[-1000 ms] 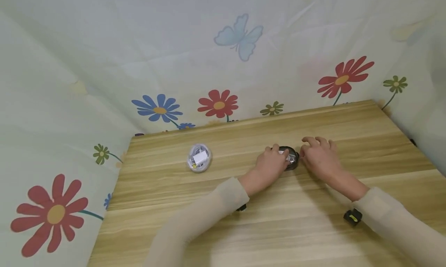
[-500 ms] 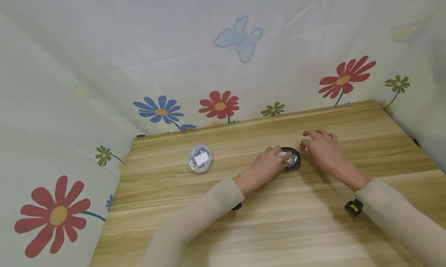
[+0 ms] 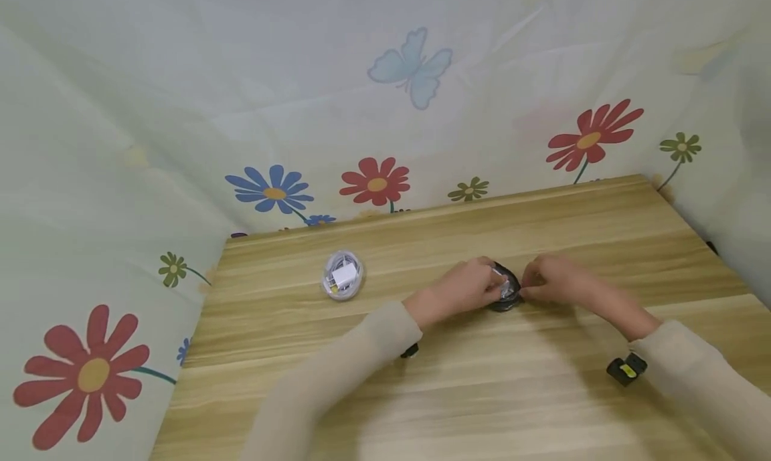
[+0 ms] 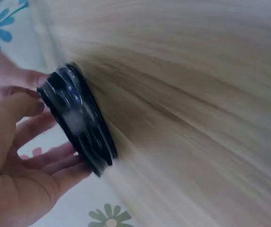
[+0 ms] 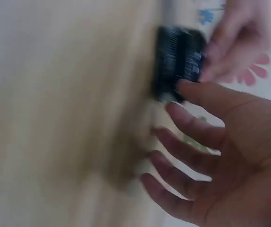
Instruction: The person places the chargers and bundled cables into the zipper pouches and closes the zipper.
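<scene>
Although both round cases carry pale inserts, no writing is legible in any view. Head view: the black case (image 3: 504,292) lies on the table (image 3: 542,394), mid-width, between both hands. The left hand (image 3: 466,288) curls onto its left edge; the right hand (image 3: 551,284) touches its right edge with bent fingers. A clear case (image 3: 343,275) sits well apart to the left.

Left wrist view: relaxed fingers (image 4: 50,158) cup the black case (image 4: 79,123).

Right wrist view, blurred: the thumb (image 5: 206,94) touches the case (image 5: 178,64); the other fingers are spread, gripping nothing.
</scene>
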Demonstrator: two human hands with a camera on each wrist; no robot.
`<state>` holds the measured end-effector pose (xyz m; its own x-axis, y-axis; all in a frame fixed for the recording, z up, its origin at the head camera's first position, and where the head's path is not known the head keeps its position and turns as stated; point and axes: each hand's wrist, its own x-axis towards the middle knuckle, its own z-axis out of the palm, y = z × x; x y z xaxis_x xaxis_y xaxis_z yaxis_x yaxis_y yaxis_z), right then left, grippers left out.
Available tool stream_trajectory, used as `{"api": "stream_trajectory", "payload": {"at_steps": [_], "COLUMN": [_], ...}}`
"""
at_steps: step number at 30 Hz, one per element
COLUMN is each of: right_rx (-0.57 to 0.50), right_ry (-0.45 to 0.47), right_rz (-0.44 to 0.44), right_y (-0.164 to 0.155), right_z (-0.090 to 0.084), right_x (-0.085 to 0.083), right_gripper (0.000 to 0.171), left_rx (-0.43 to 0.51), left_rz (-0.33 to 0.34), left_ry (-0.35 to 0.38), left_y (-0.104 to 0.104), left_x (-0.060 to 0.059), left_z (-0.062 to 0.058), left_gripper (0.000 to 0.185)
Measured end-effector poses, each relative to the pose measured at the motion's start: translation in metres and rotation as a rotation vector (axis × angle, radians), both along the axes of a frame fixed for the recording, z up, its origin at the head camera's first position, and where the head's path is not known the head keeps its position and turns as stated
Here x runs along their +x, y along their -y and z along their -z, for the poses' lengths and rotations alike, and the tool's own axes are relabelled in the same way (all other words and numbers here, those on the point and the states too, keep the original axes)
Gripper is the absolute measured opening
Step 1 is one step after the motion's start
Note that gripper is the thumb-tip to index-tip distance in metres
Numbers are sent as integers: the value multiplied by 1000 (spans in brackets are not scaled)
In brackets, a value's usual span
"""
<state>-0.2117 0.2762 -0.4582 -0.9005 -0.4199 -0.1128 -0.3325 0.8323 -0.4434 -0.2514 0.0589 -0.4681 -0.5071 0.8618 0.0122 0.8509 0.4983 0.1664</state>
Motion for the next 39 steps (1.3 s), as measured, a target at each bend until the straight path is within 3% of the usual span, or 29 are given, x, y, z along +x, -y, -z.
{"api": "stream_trajectory", "payload": {"at_steps": [4, 12, 16, 20, 26, 33, 39], "right_rx": [-48, -64, -61, -21, -23, 15, 69], "right_ry": [-53, -227, -213, -238, -192, -316, -305], "right_rz": [36, 94, 158, 185, 186, 13, -30], "right_y": [9, 24, 28, 33, 39, 36, 29], "right_z": [11, 16, 16, 17, 20, 19, 16], "right_x": [9, 16, 18, 20, 21, 8, 6], "right_gripper": [20, 12, 14, 25, 21, 12, 4], "left_rx": [21, -213, -251, -242, -222, -75, -50], "left_rz": [-70, -152, -153, -178, -213, -313, -264], "left_ry": [10, -288, -328, -326, -284, -166, -154], "left_y": [-4, -10, -12, -12, -10, -8, -4], "left_x": [-1, 14, 18, 18, 17, 15, 13], "left_z": [-2, -1, -1, -1, 2, 5, 9], "left_gripper": [24, 43, 45, 44, 43, 42, 42]}}
